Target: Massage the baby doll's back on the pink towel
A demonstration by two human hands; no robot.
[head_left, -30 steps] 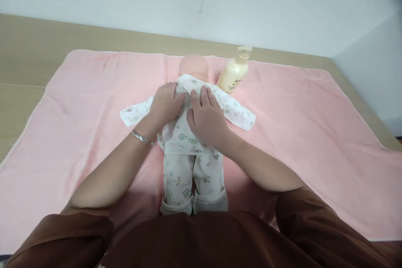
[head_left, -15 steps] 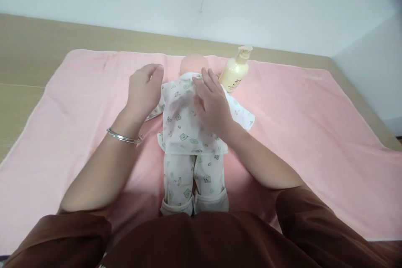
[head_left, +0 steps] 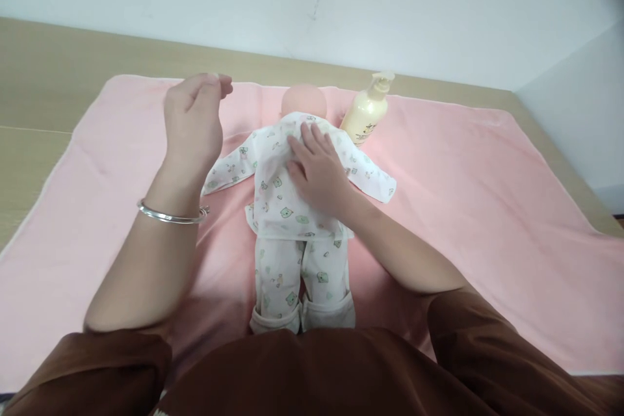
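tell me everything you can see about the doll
The doll lies on a pink blanket, its smooth bald head at the far end, no face showing. It wears a white, cloth-looking top and matching trousers with small prints, some green, and wide cuffs. Its sleeves spread outwards; feet aren't visible. The right hand appears to rest on the top.

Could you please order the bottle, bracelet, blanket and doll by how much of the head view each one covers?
1. Blanket
2. Doll
3. Bottle
4. Bracelet, a thin band that covers the least
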